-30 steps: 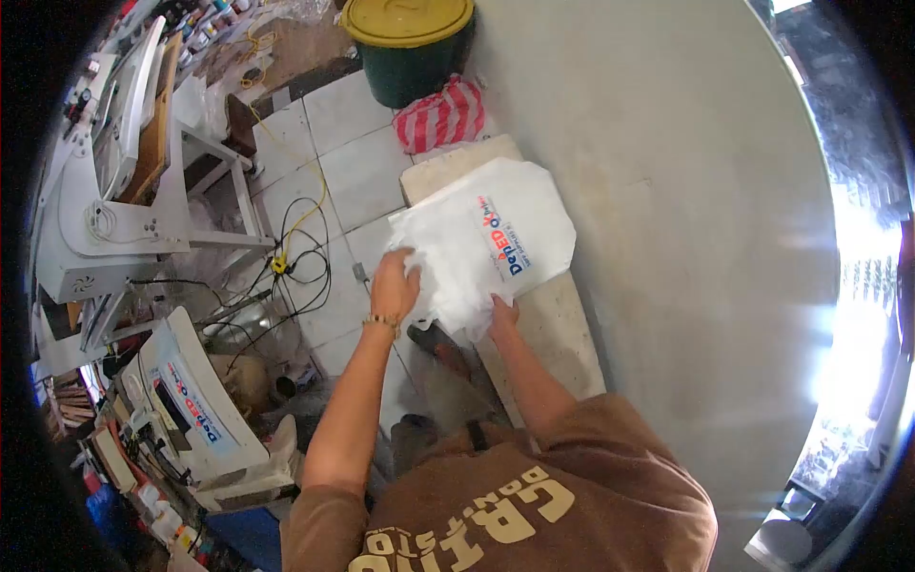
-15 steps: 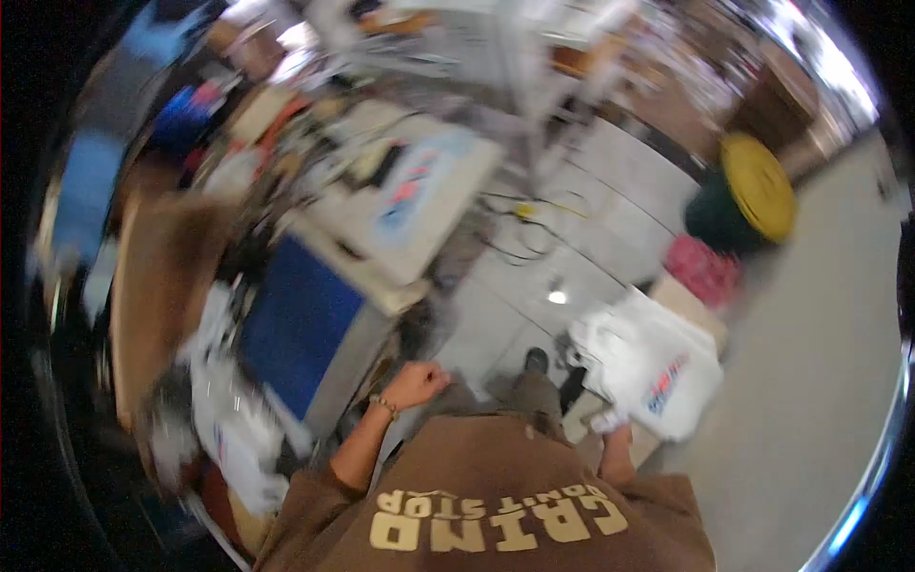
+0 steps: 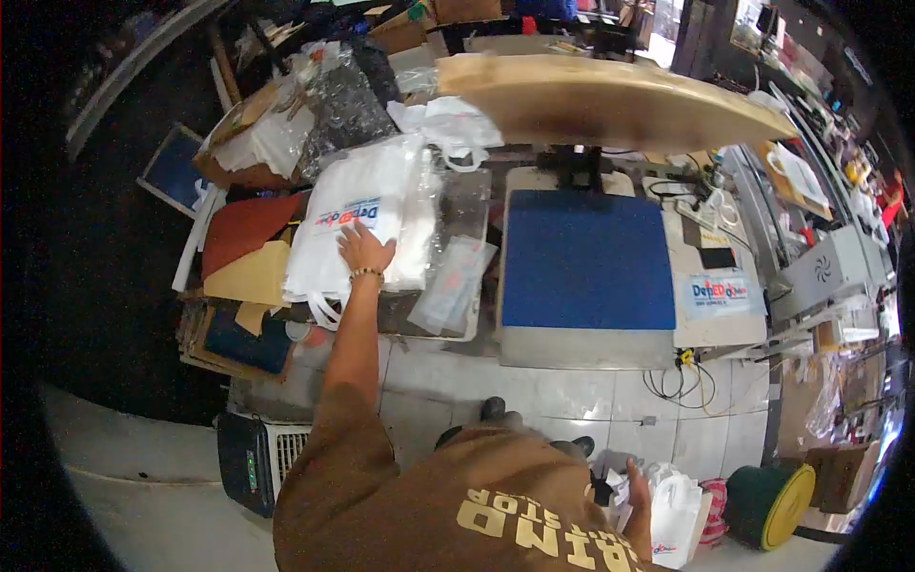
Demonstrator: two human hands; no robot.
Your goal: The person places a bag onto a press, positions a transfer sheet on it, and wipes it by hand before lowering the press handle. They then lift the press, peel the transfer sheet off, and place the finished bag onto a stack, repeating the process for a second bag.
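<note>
Cluttered bag pile beside bare blue pad

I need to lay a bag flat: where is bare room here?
The blue pad is bare, between the clear plastic sheets and the white logo panel. Left is crowded: the left hand rests on stacked white bags.

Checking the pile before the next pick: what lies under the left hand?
The left hand rests flat on a stack of white printed bags. Clear plastic sleeves show beside the stack; whatever lies under it is covered.
</note>
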